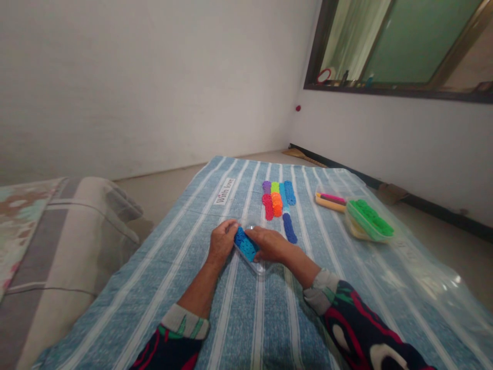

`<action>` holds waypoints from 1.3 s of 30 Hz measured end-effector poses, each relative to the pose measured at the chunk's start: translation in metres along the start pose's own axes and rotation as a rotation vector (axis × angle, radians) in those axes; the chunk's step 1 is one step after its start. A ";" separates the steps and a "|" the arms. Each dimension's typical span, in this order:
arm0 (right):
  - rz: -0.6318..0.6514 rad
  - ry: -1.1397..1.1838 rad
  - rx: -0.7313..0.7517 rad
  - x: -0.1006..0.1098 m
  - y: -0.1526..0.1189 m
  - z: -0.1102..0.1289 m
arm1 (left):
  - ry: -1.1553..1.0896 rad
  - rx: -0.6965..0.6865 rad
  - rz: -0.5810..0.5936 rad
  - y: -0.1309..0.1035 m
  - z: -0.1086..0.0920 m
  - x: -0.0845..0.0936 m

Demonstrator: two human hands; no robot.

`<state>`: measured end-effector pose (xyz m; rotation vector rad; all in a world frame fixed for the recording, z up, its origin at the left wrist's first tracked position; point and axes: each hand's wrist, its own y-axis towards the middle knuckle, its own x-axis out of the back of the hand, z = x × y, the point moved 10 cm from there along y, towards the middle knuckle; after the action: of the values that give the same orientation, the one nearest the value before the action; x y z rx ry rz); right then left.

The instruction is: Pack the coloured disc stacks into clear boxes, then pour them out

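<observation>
Blue studded plastic pieces (245, 245) are sitting in a clear plastic tray (259, 266) at frame centre, both the left hand (222, 240) and the right hand (270, 243) pinching them, while loose coloured rows (278, 199) above are lying unpacked.

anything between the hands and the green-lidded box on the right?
Head view: only bare striped cloth between the right hand and the green-lidded box. The dark blue strip lies just beyond the hand, off that line.

Matt woven striped cloth (239, 318), glossy clear plastic case (257, 265), bumpy blue pieces (246, 245).
</observation>
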<state>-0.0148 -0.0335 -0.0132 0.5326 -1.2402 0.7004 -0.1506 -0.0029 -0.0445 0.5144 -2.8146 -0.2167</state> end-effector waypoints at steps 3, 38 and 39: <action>0.011 0.043 -0.002 0.000 0.002 -0.001 | 0.013 -0.015 0.005 0.000 0.000 0.000; 0.017 0.228 0.206 0.002 0.028 0.010 | 0.012 -0.029 0.006 -0.001 -0.003 0.001; 0.016 0.236 0.210 0.003 0.029 0.010 | 0.014 -0.029 0.009 0.000 -0.003 0.000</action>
<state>-0.0423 -0.0207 -0.0082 0.5948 -0.9569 0.8868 -0.1500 -0.0037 -0.0420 0.4952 -2.7951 -0.2509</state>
